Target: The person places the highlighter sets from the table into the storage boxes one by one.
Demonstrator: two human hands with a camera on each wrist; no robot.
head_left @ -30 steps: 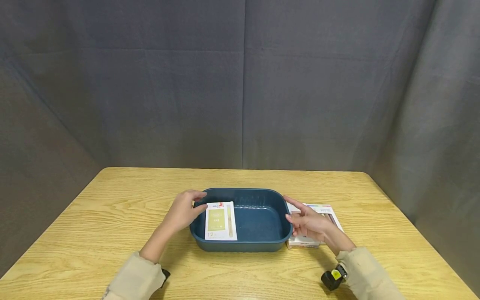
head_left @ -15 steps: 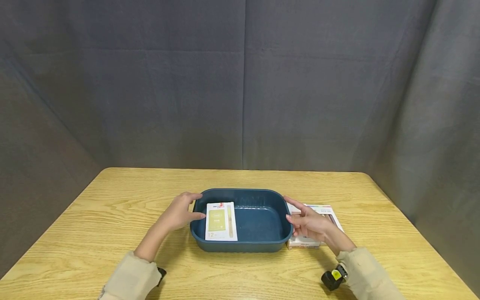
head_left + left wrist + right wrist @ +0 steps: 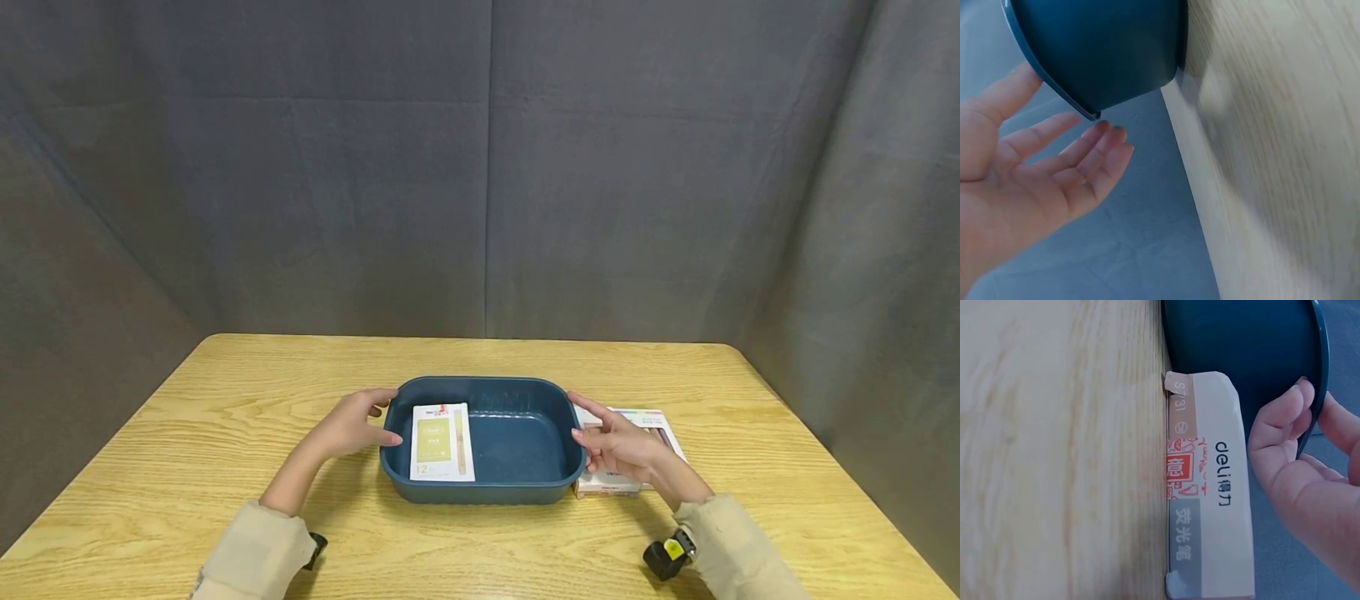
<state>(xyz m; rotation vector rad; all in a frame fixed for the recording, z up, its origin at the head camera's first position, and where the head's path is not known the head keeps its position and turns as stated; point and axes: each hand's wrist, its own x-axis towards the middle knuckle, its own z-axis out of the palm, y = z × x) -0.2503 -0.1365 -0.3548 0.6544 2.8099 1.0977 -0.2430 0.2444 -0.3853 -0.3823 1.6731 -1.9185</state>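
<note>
A dark blue oblong plastic tub point(image 3: 517, 450) stands on the table. In its left part lies a white and yellow-green box point(image 3: 432, 442) marked 12. My left hand point(image 3: 348, 427) is at the tub's left end, thumb at the rim and fingers loosely bent outside it. The left wrist view shows the fingertips beneath the rim point(image 3: 1054, 84). My right hand point(image 3: 626, 450) pinches the right rim point(image 3: 1322, 362), thumb on one side and bent fingers against the outer wall. Beneath this hand is a white deli highlighter box point(image 3: 1225, 487), partly hidden in the head view.
The highlighter box stands close against the tub's right end. A white package with a coloured strip point(image 3: 649, 413) shows behind the right hand. Grey curtains point(image 3: 480, 167) hang behind and beside the wooden table point(image 3: 480, 550).
My left hand has drawn back to the left, from above the box in the tub to the tub's left rim. The right hand and the tub stay in place.
</note>
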